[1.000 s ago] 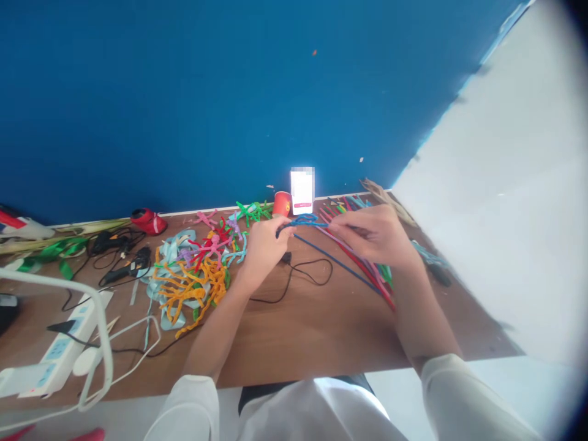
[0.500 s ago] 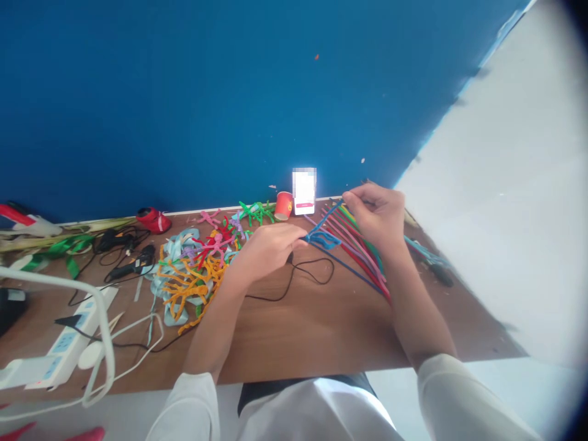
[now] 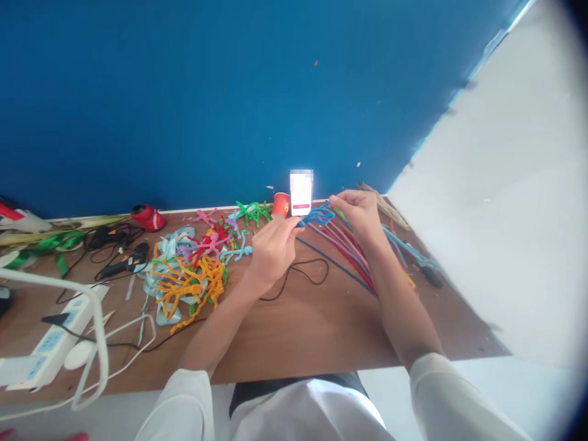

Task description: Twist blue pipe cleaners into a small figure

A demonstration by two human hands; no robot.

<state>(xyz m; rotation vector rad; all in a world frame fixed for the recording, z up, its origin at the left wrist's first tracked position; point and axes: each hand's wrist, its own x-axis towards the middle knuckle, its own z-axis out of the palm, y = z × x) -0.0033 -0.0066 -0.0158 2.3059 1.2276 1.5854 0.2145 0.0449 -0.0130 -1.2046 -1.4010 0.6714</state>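
We start at the far left, where a white power strip (image 3: 57, 346) lies on the table (image 3: 312, 331). Next, we have the orange fuzzy stems (image 3: 184, 285), heaped over pale ribbon, with green fuzzy stems (image 3: 252, 211) farther back by the wall. Now our left hand (image 3: 274, 248): its grip is pinched on the blue looped stem (image 3: 320, 215), held up near the table's back edge! Just behind the fingers we spot a red cup (image 3: 280, 204), and beside it a lit phone (image 3: 301, 193), upright. Over to our right hand (image 3: 361, 214), its grip closed on the same blue piece, at its upper right. Beneath and beside that wrist we see straight coloured stems (image 3: 346, 245) lying slantwise, and rightmost, pale blue stems (image 3: 408, 248).
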